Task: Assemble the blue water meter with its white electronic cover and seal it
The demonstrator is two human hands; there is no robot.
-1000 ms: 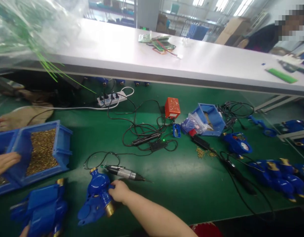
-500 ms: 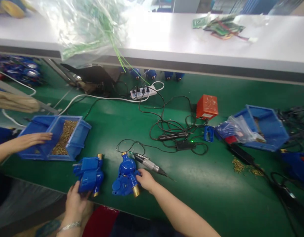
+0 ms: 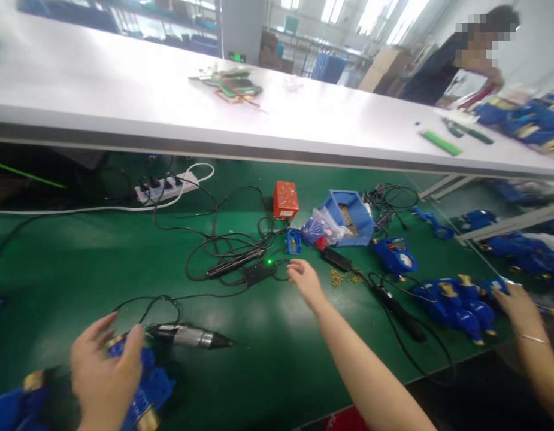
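My left hand (image 3: 106, 372) is over a blue water meter (image 3: 151, 383) with brass ends at the front left. Its fingers are spread, and I cannot tell whether they touch the meter, which they partly cover. Beside that meter lies an electric screwdriver (image 3: 187, 336), its bit pointing right. Out over the middle of the green bench reaches my right hand (image 3: 307, 282), fingers extended with no object visible in them. Just beyond its fingertips are a small blue plastic frame (image 3: 293, 241) and a black adapter box (image 3: 259, 273) with a green light.
Loose brass screws (image 3: 336, 277) lie right of my right hand, before a blue bin (image 3: 352, 218). An orange box (image 3: 285, 200) and tangled black cables stand behind. At right, a co-worker's hand (image 3: 520, 304) touches blue meters (image 3: 456, 305). A white shelf (image 3: 277, 129) overhangs the bench.
The view has swung right. My right hand has left the blue water meter and moved right across the bench. My left hand has shifted from the other meter to this one.
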